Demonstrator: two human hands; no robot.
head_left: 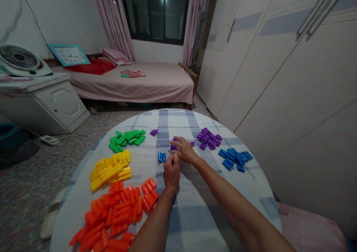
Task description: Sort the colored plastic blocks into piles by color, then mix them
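Observation:
My right hand reaches over the middle of the table, its fingers spread at a few purple pieces that it partly covers. Just below it is my left hand, its fingers curled together; what they hold, if anything, is hidden. A small blue joined piece lies to the left of my hands. Farther back is a single purple piece. A purple pile and a blue pile lie to the right. On the left are green, yellow and orange piles.
The round table has a checked cloth. Beyond it stands a bed under a window. A white cabinet with a fan is at the left, and a tall wardrobe lines the right side.

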